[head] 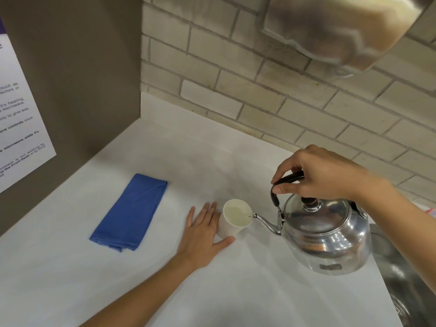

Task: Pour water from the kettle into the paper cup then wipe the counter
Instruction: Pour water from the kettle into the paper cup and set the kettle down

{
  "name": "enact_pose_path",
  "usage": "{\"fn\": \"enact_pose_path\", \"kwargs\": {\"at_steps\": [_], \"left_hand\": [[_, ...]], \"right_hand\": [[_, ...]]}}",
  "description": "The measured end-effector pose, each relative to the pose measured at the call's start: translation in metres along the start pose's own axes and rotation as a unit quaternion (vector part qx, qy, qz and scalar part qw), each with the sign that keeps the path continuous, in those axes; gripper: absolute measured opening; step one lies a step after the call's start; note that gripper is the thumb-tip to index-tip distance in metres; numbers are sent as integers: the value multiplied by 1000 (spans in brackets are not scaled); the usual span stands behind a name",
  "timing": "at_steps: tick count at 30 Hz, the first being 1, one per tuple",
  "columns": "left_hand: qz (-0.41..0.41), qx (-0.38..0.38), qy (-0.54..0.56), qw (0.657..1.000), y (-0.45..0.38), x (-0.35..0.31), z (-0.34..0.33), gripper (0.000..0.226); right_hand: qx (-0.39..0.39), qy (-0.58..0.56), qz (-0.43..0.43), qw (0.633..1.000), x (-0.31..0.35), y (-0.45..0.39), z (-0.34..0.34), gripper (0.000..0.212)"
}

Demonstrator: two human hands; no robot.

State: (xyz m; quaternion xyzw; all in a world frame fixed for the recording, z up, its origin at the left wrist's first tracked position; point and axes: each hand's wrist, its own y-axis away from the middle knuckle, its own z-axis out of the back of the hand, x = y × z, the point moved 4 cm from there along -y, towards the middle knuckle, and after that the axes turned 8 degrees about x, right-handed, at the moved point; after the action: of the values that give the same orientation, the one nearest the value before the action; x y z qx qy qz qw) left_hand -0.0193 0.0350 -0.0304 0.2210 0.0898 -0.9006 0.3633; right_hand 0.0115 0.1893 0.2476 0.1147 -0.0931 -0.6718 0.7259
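Note:
A shiny metal kettle [328, 239] hangs tilted over the white counter [165, 279], its spout tip at the rim of a white paper cup [232, 223]. Water lies inside the cup. My right hand [316, 175] is shut on the kettle's black handle from above. My left hand [203, 230] lies flat on the counter with its fingers apart, cradling the cup's left side between thumb and forefinger. A folded blue cloth [129, 213] lies on the counter to the left of my left hand.
A steel sink [405, 279] drops off at the counter's right edge. A brick-tile wall [259, 79] runs along the back, with a metal dispenser [342, 29] hanging overhead. A brown side panel with a printed notice [18, 119] closes the left.

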Motion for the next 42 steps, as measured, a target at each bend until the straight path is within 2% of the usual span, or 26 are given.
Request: {"fn": "enact_pose_path", "kwargs": {"at_steps": [42], "left_hand": [[-1, 7, 2, 1000, 0, -1, 2, 87]], "right_hand": [[10, 12, 16, 1000, 0, -12, -2, 23]]}}
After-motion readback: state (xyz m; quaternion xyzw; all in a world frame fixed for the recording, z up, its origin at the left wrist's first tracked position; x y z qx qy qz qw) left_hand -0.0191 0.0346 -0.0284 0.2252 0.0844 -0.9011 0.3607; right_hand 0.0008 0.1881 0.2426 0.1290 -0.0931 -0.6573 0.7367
